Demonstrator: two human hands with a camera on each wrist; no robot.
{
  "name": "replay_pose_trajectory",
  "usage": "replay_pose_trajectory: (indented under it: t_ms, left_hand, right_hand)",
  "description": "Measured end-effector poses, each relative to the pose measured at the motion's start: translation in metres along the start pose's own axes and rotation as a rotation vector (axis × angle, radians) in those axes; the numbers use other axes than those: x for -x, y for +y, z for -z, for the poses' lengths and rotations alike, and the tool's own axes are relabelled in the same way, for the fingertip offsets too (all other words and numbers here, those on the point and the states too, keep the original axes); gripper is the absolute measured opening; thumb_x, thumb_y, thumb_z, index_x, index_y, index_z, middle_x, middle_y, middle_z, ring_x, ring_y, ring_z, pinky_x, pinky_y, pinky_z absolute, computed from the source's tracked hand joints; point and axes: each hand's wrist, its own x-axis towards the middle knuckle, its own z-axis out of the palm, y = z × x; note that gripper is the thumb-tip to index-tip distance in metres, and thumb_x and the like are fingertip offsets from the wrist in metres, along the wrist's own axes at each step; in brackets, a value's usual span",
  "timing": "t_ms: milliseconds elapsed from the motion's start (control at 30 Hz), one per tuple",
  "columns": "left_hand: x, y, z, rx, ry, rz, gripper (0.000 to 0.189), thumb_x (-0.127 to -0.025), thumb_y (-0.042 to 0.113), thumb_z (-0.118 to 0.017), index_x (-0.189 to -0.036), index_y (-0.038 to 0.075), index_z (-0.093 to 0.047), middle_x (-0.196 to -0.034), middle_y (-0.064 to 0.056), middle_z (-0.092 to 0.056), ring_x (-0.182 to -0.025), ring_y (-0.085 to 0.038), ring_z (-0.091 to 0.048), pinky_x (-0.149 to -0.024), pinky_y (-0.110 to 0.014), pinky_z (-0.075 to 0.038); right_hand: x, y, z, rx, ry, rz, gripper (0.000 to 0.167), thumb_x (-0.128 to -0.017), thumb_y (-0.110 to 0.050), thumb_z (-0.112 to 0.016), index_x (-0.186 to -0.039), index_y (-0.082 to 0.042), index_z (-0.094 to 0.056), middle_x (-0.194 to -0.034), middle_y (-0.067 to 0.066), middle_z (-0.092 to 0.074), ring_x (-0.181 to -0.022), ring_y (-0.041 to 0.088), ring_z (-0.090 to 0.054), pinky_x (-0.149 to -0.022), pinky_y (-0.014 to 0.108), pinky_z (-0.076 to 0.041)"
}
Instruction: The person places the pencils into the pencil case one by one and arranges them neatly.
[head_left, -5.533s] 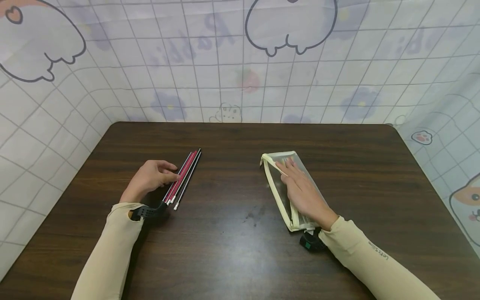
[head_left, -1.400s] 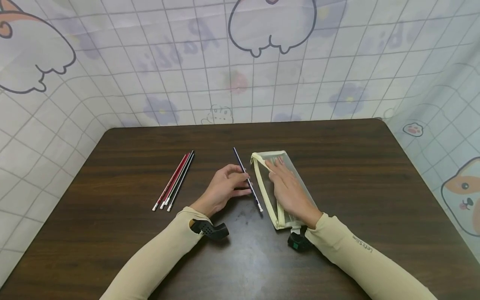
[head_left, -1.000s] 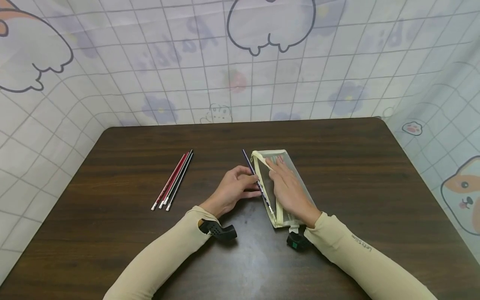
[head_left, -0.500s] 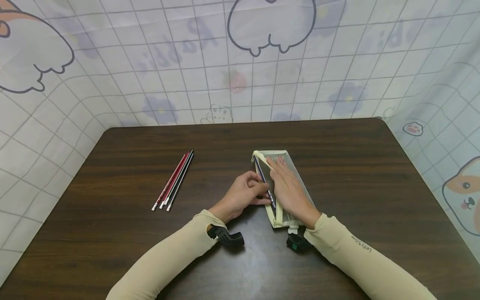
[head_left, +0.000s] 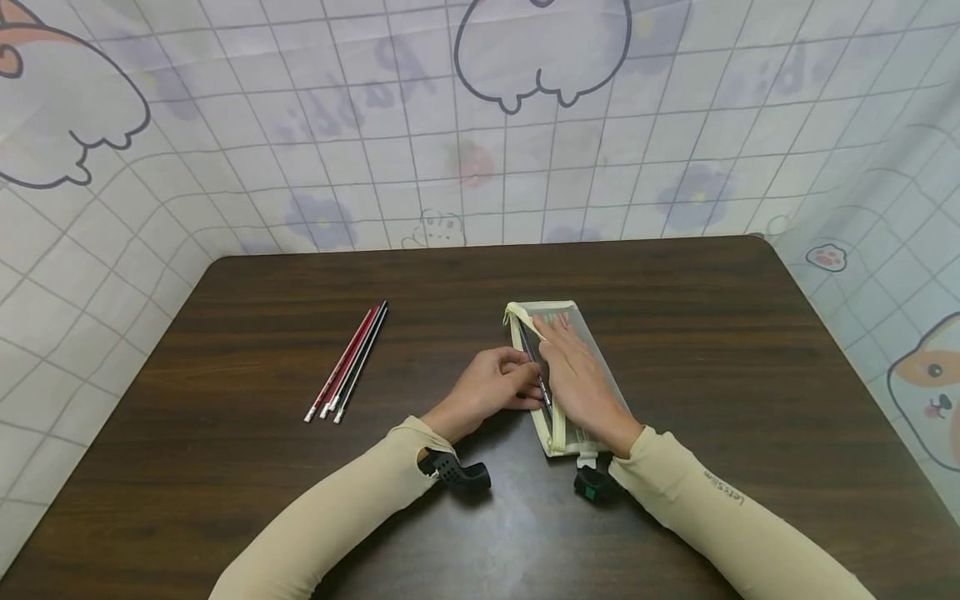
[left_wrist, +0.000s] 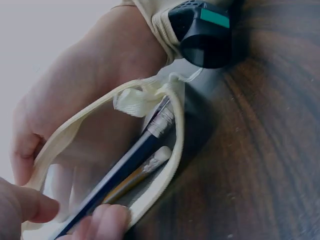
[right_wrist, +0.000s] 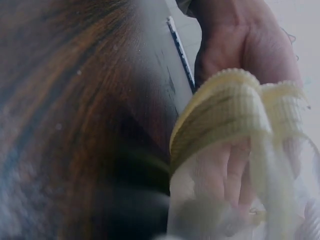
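A see-through mesh pencil case (head_left: 600, 358) with a cream zip edge lies on the table, its mouth facing left. A dark pencil (left_wrist: 122, 167) lies inside the mouth, eraser end towards the person; a second, yellowish pencil (left_wrist: 135, 181) shows beside it in the left wrist view. My left hand (head_left: 487, 387) is at the mouth, thumb and fingers spread apart on either side of the dark pencil. My right hand (head_left: 581, 379) rests flat on top of the case with straight fingers. In the right wrist view the left palm (right_wrist: 245, 50) shows behind the zip edge.
Several red and dark pencils (head_left: 347, 362) with white erasers lie side by side on the left of the dark wooden table (head_left: 225, 467). A patterned cloth (head_left: 375, 167) hangs behind the table. Each wrist wears a black camera (head_left: 457, 473).
My left hand has carried the dark pencil from the pile on the left, through the case's mouth, and its fingers have loosened. The right hand has stayed flat on the case.
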Motion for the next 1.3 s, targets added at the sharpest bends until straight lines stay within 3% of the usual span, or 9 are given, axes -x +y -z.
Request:
replay_pose_trajectory:
  t_ms: [133,300,500,633,800,967,1133,1300]
  left_hand:
    - [0.001,0.004,0.003,-0.049,-0.006,0.016,0.036,-0.105,0.012,-0.053,-0.137,-0.003,-0.057,-0.119,-0.021,-0.073,-0.086,-0.015,-0.074,-0.083,-0.034,-0.067]
    - [0.003,0.008,0.009,-0.063,0.007,-0.012,0.033,-0.104,0.011,-0.055,-0.133,-0.002,-0.062,-0.116,-0.021,-0.073,-0.090,-0.017,-0.074,-0.083,-0.034,-0.067]
    - [0.008,0.016,0.029,-0.106,0.069,-0.062,0.032,-0.104,0.013,-0.057,-0.132,-0.002,-0.064,-0.111,-0.021,-0.074,-0.089,-0.017,-0.075,-0.083,-0.033,-0.067]
    - [0.013,0.020,0.047,-0.085,0.118,-0.073,0.032,-0.105,0.015,-0.059,-0.132,-0.003,-0.064,-0.110,-0.021,-0.073,-0.089,-0.017,-0.076,-0.086,-0.034,-0.067]
    - [0.021,0.021,0.075,-0.062,0.163,-0.089,0.035,-0.106,0.017,-0.059,-0.134,-0.004,-0.061,-0.118,-0.024,-0.069,-0.094,-0.015,-0.073,-0.090,-0.032,-0.066]
    - [0.033,0.027,0.106,-0.064,0.202,-0.124,0.039,-0.106,0.017,-0.058,-0.137,-0.006,-0.057,-0.124,-0.028,-0.065,-0.100,-0.020,-0.073,-0.092,-0.031,-0.065]
    - [0.043,0.033,0.137,-0.068,0.240,-0.126,0.042,-0.106,0.023,-0.059,-0.139,-0.003,-0.056,-0.117,-0.015,-0.067,-0.108,-0.026,-0.073,-0.095,-0.029,-0.064]
    - [0.048,0.035,0.163,-0.063,0.259,-0.135,0.040,-0.107,0.027,-0.058,-0.137,0.001,-0.058,-0.118,-0.013,-0.067,-0.111,-0.026,-0.072,-0.095,-0.026,-0.063]
  right_hand:
    - [0.000,0.001,0.001,-0.007,-0.014,0.001,0.054,-0.114,-0.042,-0.021,-0.164,-0.023,-0.029,-0.175,0.008,-0.017,-0.165,0.028,-0.005,-0.134,0.060,-0.007]
    - [0.000,0.001,0.000,-0.005,-0.014,0.002,0.054,-0.114,-0.041,-0.022,-0.164,-0.022,-0.030,-0.175,0.008,-0.018,-0.165,0.029,-0.006,-0.134,0.061,-0.007]
    - [-0.001,0.000,-0.001,0.046,0.003,0.008,0.053,-0.114,-0.036,-0.023,-0.163,-0.020,-0.032,-0.173,0.011,-0.021,-0.164,0.031,-0.010,-0.134,0.058,-0.011]
    - [0.000,-0.001,-0.003,0.103,0.018,0.028,0.052,-0.113,-0.032,-0.024,-0.162,-0.017,-0.034,-0.172,0.016,-0.022,-0.163,0.034,-0.013,-0.134,0.059,-0.013]
    - [0.002,0.000,-0.006,0.089,0.017,0.033,0.051,-0.114,-0.031,-0.025,-0.162,-0.017,-0.034,-0.173,0.016,-0.020,-0.164,0.033,-0.011,-0.134,0.061,-0.010]
    - [0.003,0.000,-0.007,0.081,0.010,0.029,0.051,-0.114,-0.030,-0.025,-0.163,-0.017,-0.032,-0.173,0.015,-0.018,-0.164,0.031,-0.010,-0.134,0.061,-0.008]
    - [0.003,-0.001,-0.007,0.083,0.006,0.025,0.051,-0.114,-0.030,-0.025,-0.163,-0.017,-0.032,-0.173,0.015,-0.018,-0.164,0.033,-0.010,-0.134,0.062,-0.008]
    - [0.001,-0.001,-0.007,0.088,0.008,0.016,0.051,-0.114,-0.030,-0.025,-0.163,-0.017,-0.032,-0.173,0.016,-0.017,-0.164,0.034,-0.010,-0.133,0.062,-0.007]
